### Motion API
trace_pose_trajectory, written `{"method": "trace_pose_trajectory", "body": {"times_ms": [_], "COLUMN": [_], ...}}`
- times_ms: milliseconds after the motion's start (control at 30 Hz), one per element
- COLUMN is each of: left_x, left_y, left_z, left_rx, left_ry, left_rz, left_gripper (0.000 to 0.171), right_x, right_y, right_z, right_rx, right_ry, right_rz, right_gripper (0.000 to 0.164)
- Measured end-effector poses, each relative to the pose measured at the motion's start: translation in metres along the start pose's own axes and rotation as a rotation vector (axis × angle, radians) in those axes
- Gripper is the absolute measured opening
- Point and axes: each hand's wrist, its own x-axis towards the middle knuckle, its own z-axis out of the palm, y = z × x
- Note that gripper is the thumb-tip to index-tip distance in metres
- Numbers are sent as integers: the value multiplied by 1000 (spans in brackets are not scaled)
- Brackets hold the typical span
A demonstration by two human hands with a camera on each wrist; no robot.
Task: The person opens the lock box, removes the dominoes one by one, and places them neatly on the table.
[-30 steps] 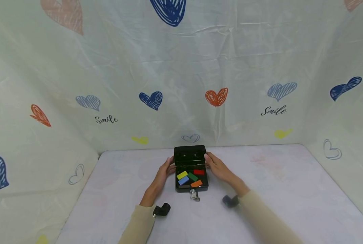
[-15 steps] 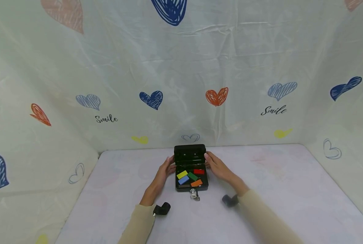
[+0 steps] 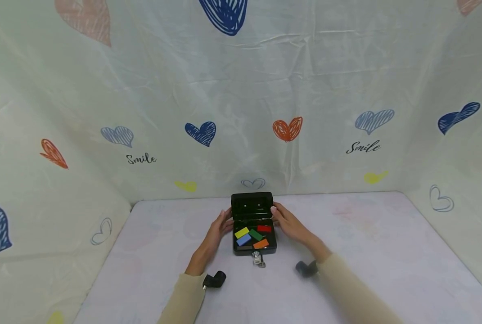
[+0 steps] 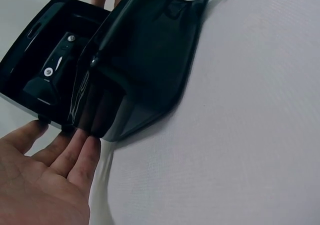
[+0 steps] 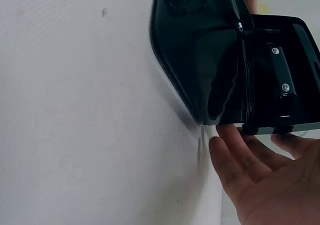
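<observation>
A small black cash box [image 3: 254, 252] stands on the table with its hinged lid [image 3: 252, 206] raised. Inside lie a yellow block [image 3: 242, 232], a blue block [image 3: 243, 239], a green block [image 3: 256, 235], a red block [image 3: 264, 228] and an orange block [image 3: 261, 244]. My left hand [image 3: 215, 231] touches the box's left side near the hinge with extended fingers [image 4: 75, 150]. On the opposite side, my right hand [image 3: 291, 222] touches the lid and box edge with its fingertips [image 5: 220, 147]. Silver metal hardware [image 3: 257, 258] sits at the front of the box.
The pale table [image 3: 164, 234] ends at a white curtain [image 3: 241, 157] printed with hearts, close behind the raised lid. Black wrist cameras [image 3: 215, 279] are strapped at both sleeves, just above the tabletop.
</observation>
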Motion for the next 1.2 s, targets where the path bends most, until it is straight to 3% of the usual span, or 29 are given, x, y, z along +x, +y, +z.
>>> {"method": "trace_pose_trajectory", "body": {"times_ms": [267, 533, 833, 1033, 1200], "left_x": [-5, -13, -19, -21, -23], "left_y": [-4, -6, -10, -14, -15], "left_z": [0, 3, 2, 0, 0], "left_rx": [41, 119, 218, 258, 301], "left_ry": [-16, 13, -27, -65, -86], "left_rz": [32, 28, 7, -8, 8], "left_gripper": [70, 61, 90, 107, 116], "right_x": [-7, -16, -30, -36, -39], "right_y": [3, -1, -7, -8, -12], "right_z": [-1, 0, 4, 7, 8], "right_rx": [-65, -100, -200, -339, -410], "right_ry": [15, 91, 173, 222, 179], "right_rz": [-19, -58, -117, -249, -382], "right_gripper": [59, 61, 57, 46, 40]}}
